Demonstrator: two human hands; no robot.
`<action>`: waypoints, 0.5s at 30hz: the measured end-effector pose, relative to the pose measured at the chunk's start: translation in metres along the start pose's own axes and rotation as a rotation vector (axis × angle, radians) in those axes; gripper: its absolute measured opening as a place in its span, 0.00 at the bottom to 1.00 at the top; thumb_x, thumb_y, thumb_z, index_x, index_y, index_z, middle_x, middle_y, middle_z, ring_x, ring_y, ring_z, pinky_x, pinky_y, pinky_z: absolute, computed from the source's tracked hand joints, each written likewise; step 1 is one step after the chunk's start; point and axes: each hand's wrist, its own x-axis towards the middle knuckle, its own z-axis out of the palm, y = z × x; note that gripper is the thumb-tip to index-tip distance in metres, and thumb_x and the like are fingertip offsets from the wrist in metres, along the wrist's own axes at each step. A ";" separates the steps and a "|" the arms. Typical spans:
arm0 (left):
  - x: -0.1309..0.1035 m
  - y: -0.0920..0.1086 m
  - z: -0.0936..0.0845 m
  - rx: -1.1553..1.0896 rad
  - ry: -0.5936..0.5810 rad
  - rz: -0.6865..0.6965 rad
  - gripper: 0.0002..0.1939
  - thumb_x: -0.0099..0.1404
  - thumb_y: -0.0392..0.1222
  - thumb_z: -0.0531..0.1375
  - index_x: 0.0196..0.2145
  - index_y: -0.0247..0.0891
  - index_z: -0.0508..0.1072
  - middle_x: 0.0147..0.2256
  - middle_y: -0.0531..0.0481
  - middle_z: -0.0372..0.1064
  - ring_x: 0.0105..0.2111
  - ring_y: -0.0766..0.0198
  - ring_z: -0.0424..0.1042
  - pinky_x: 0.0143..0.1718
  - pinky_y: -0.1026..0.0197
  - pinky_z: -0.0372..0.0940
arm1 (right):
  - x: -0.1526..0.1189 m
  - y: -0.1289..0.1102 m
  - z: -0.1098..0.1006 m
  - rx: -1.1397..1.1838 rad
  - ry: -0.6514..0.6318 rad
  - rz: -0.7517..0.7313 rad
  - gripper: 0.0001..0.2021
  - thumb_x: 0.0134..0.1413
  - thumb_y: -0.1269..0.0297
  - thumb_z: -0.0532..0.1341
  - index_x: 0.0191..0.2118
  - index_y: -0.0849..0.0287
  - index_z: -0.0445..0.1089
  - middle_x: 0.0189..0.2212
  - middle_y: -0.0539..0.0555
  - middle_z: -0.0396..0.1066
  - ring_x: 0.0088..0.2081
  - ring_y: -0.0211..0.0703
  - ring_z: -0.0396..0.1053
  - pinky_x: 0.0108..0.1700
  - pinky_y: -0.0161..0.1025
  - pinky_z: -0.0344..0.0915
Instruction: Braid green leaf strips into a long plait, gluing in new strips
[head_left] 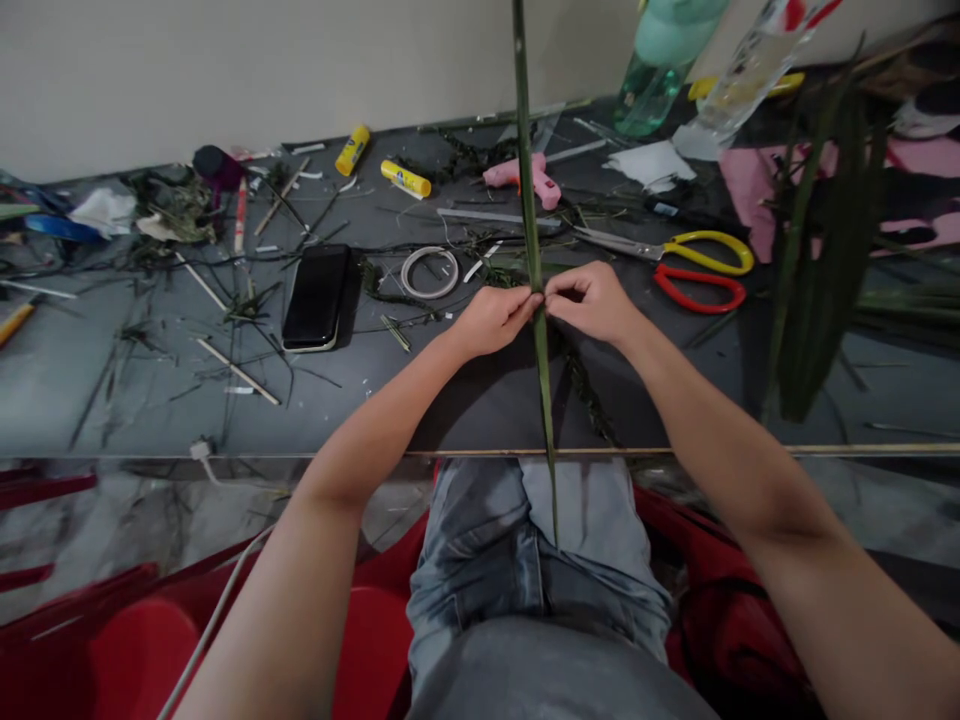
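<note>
A long narrow green leaf strip (529, 200) stands nearly upright in front of me, its lower tip hanging past the table edge over my lap. My left hand (495, 318) pinches the strip from the left, fingers closed. From the right, my right hand (589, 300) is closed in a pinch at the strip's edge, at the same height. The fingertips of both hands almost meet there. Below them a dark braided leaf piece (589, 395) lies on the table. Scissors (675, 260) with one yellow and one red handle lie just beyond my right hand.
On the grey table (465, 400) lie a black phone (316, 297), a tape roll (430, 273), yellow glue sticks (406, 179), a pink glue gun (525, 180) and scattered leaf scraps. A green bottle (660, 70) stands at the back. Broad leaves (829, 270) rise at right.
</note>
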 end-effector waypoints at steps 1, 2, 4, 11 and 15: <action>-0.001 0.000 0.001 -0.002 -0.004 0.003 0.28 0.79 0.54 0.40 0.25 0.39 0.64 0.19 0.53 0.64 0.18 0.69 0.63 0.23 0.64 0.55 | 0.000 0.001 0.000 0.005 0.001 0.000 0.09 0.45 0.63 0.58 0.20 0.59 0.66 0.16 0.48 0.58 0.22 0.34 0.54 0.29 0.37 0.50; -0.001 0.000 0.001 0.006 -0.010 0.004 0.28 0.79 0.53 0.40 0.26 0.39 0.64 0.19 0.53 0.65 0.18 0.69 0.64 0.23 0.64 0.56 | 0.000 0.001 0.000 0.001 0.003 -0.002 0.09 0.45 0.63 0.58 0.20 0.59 0.65 0.16 0.47 0.57 0.22 0.33 0.54 0.29 0.38 0.50; -0.003 -0.002 0.003 0.053 -0.035 0.002 0.27 0.79 0.52 0.40 0.28 0.39 0.66 0.21 0.51 0.67 0.19 0.67 0.67 0.24 0.63 0.56 | -0.001 0.002 0.000 -0.029 -0.003 -0.010 0.08 0.46 0.64 0.59 0.20 0.59 0.65 0.16 0.46 0.56 0.22 0.33 0.53 0.29 0.38 0.49; -0.007 -0.001 0.004 0.311 -0.199 -0.074 0.19 0.77 0.45 0.47 0.33 0.37 0.72 0.24 0.47 0.71 0.22 0.61 0.71 0.24 0.60 0.52 | -0.001 0.002 0.000 -0.130 -0.040 -0.033 0.12 0.45 0.64 0.58 0.18 0.58 0.56 0.15 0.45 0.49 0.22 0.32 0.49 0.29 0.37 0.47; -0.008 0.001 0.008 0.228 -0.220 -0.086 0.14 0.74 0.40 0.50 0.32 0.37 0.70 0.23 0.48 0.71 0.22 0.63 0.69 0.25 0.61 0.54 | 0.001 0.002 0.003 -0.079 -0.060 0.001 0.15 0.43 0.62 0.56 0.16 0.57 0.49 0.16 0.45 0.43 0.22 0.33 0.45 0.28 0.38 0.44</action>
